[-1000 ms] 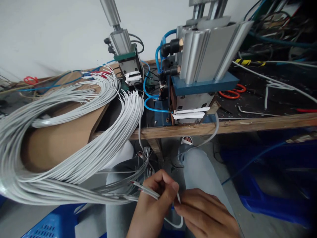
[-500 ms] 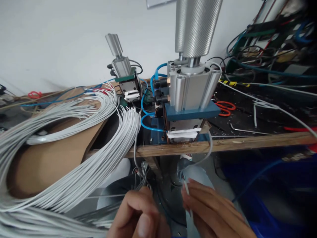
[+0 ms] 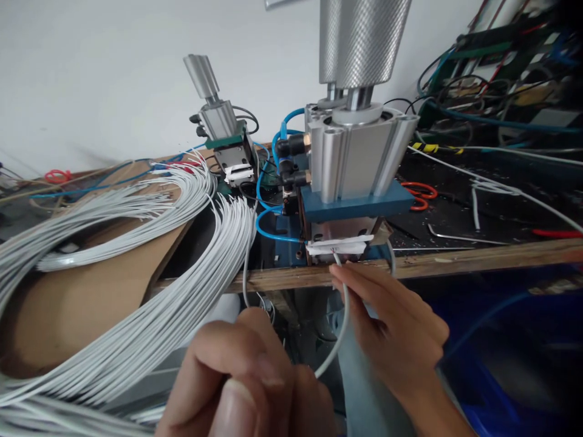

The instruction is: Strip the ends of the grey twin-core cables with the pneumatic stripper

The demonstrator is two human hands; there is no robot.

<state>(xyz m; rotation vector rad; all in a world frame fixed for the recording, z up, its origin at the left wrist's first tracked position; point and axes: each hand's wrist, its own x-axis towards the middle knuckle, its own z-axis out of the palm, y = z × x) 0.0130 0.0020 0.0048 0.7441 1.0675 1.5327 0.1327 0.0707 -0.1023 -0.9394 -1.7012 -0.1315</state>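
My right hand (image 3: 396, 328) pinches a light grey cable (image 3: 345, 315) close to its end, just below the front of a pneumatic press (image 3: 350, 158). Thin coloured wires show at the cable's tip, which is at the white-taped slot (image 3: 339, 246) of the press; whether it is inside cannot be told. Nearer the camera, my left hand (image 3: 246, 382) is closed with curled fingers. The cable bends down and passes into this hand, where the fingers hide it. To the left lies a thick bundle of white cables (image 3: 195, 291) hanging over the bench edge.
A second, smaller press (image 3: 221, 124) stands farther back on the bench. Looped white cables (image 3: 136, 233) lie on brown cardboard (image 3: 91, 303). Blue air hoses (image 3: 268, 224) run beside the near press. A bent metal rod (image 3: 464, 238) is on the right, above the wooden edge (image 3: 455, 260).
My right hand has moved up and forward, bringing the cable end from below the bench edge to the press slot. My left hand has come nearer the camera and stays closed.
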